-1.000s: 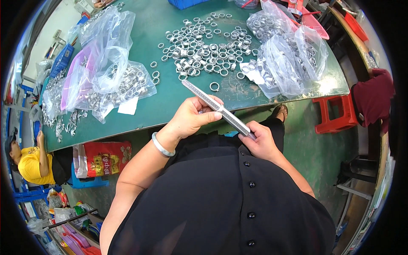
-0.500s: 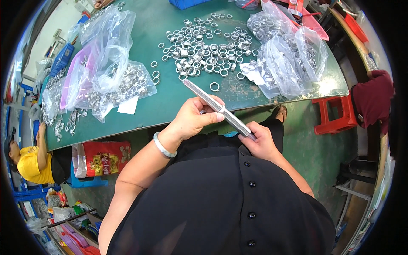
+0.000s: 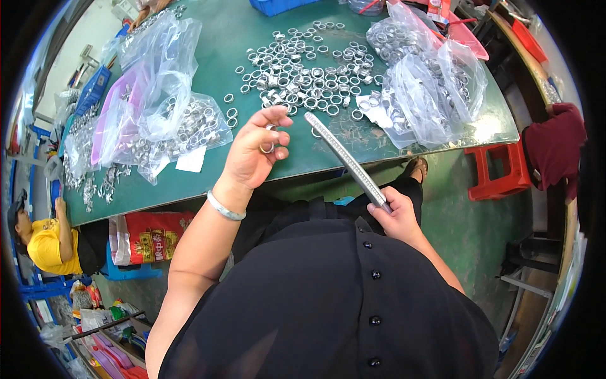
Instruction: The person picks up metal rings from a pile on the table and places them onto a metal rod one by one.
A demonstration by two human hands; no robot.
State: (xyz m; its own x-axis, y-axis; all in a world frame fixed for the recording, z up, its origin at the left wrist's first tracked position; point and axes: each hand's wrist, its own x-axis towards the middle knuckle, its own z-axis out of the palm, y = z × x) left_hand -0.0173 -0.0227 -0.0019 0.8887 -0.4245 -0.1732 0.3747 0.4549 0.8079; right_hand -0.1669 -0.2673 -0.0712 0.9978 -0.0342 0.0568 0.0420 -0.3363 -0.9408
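My right hand [image 3: 396, 213] is closed round the lower end of a ring mandrel [image 3: 347, 161], a tapered metal rod with fine markings. Its thin tip slants up and left over the table edge. My left hand [image 3: 254, 146] is apart from the rod, palm turned inward, with its fingers curled. A silver ring [image 3: 267, 149] sits in those fingers, and what seems a second one shows just above it. Beyond both hands, a loose spread of silver rings [image 3: 309, 79] lies on the green table [image 3: 214, 63]. One ring behind the mandrel's tip is partly hidden.
Clear plastic bags of rings stand at the left [image 3: 167, 114] and the right [image 3: 429, 95]. A purple basin [image 3: 104, 132] and a pink basin [image 3: 470, 38] are beside them. A red stool [image 3: 499, 180] is at the right. A person in yellow [image 3: 53, 246] sits at the far left.
My left hand has come off the mandrel and moved left and up, with a ring now visible in its fingers. The mandrel's tip has swung right in my right hand.
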